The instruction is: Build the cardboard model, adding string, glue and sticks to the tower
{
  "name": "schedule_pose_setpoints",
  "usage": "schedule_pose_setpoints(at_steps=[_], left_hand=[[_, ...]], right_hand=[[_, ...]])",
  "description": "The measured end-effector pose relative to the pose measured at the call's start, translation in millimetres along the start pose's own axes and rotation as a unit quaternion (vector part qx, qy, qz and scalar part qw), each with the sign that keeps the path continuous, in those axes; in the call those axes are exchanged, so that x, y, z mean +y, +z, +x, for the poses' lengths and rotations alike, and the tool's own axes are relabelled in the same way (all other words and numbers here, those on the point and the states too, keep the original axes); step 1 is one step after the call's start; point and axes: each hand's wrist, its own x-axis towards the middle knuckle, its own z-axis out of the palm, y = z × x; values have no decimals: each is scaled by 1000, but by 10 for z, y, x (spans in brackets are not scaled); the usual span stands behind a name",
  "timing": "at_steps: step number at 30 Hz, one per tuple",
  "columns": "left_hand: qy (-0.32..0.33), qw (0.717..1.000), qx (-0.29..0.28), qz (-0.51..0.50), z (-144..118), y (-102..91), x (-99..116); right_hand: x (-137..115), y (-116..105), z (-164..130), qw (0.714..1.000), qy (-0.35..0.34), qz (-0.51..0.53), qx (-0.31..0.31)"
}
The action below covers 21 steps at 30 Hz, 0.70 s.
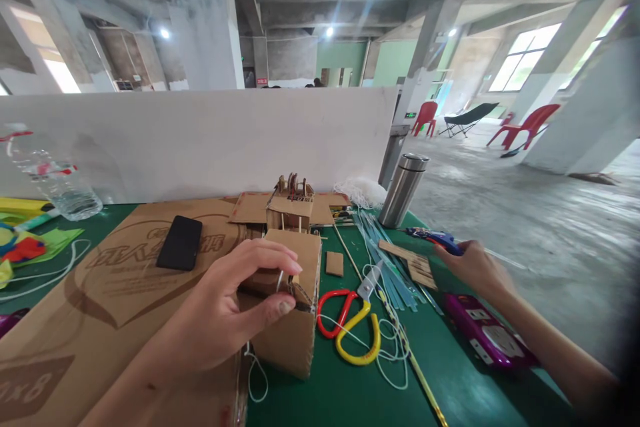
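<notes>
My left hand (225, 307) is curled in a pinch at the top of a brown cardboard box (287, 347). A thin white stick (280, 281) shows between its thumb and forefinger. Right beside the fingertips is a small cardboard piece (302, 295) on the box; the fingers partly hide it. Over on the right, my right hand (475, 270) is closed around a blue glue gun (444, 240), whose nozzle points left. Behind the box stands another cardboard structure (290, 210) with several upright discs on top.
Scissors (367, 287) with red and yellow handles lie among white string. Clear strips (395, 273), cardboard scraps (413, 260), a steel flask (405, 190) and a purple case (487, 331) are to the right. Leftward are a black phone (180, 242) and a water bottle (63, 180).
</notes>
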Motion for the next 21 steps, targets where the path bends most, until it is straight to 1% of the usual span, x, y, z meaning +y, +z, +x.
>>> schedule_pose_setpoints(at_steps=[3, 6, 9, 12, 13, 15, 17, 19, 21], left_hand=[[-18, 999, -3, 30, -6, -8, -14], [-11, 999, 2, 47, -9, -6, -48], [3, 999, 11, 51, -9, 11, -80], [9, 998, 19, 52, -15, 30, -73], [10, 999, 22, 49, -20, 34, -62], [3, 999, 32, 40, -34, 40, -33], [-19, 998, 49, 25, -54, 45, -6], [-38, 997, 64, 8, -79, 53, 9], [-34, 996, 82, -5, -108, 75, 13]], right_hand=[[-12, -197, -123, 1000, -5, 17, 17], [-79, -429, -280, 997, -11, 54, 46], [-199, -647, -487, 982, -25, 150, 113], [-362, -837, -736, 953, -64, 229, 189], [-424, -895, -822, 947, -83, 226, 214], [-551, -1001, -988, 942, -122, 180, 254], [-670, -1084, -1134, 944, -153, 146, 252], [-766, -1140, -1249, 949, -179, 139, 218], [-838, -1179, -1333, 950, -219, 141, 174]])
